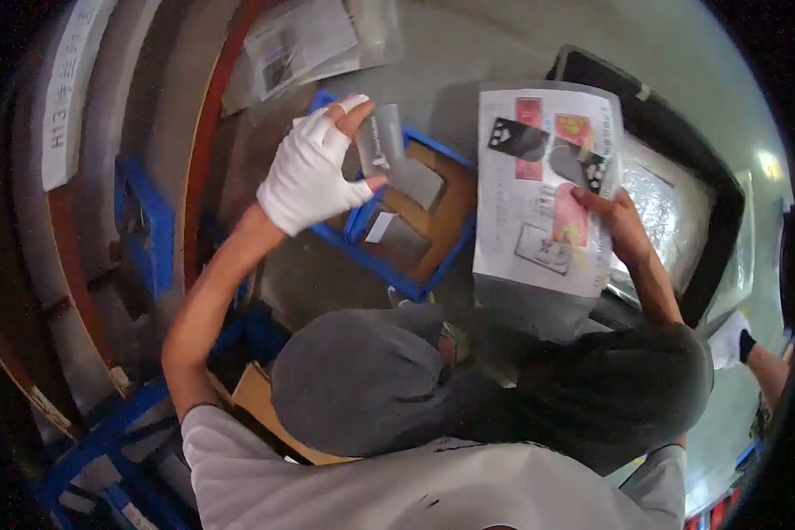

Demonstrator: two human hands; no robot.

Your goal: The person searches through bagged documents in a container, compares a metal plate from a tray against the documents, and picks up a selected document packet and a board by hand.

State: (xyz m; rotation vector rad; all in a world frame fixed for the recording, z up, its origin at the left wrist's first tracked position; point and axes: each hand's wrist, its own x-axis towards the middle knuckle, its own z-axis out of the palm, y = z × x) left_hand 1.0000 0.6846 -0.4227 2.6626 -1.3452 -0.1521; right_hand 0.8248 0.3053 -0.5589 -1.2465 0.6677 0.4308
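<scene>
My left hand (314,168), in a white glove with bare fingertips, is raised at left centre. Between its fingers and thumb is a small clear plastic piece (380,141) with printed marks, seemingly gripped by its edges. My right hand (623,221) grips the right side of a printed sheet in a clear sleeve (503,230), thumb on top. Two dark flat pieces show on the sheet, one with white dots (518,139) and one grey and black (574,163); whether they lie loose or are printed, I cannot tell. Below the left hand stands a blue-framed box (428,290).
Grey pieces and a small white label (380,227) lie in the blue-framed box. A black tray (724,194) holding shiny plastic packs stands at right. Bagged papers (305,49) lie at the back. Blue racks (141,225) line the left. Another person's white-covered limb (729,343) shows at right.
</scene>
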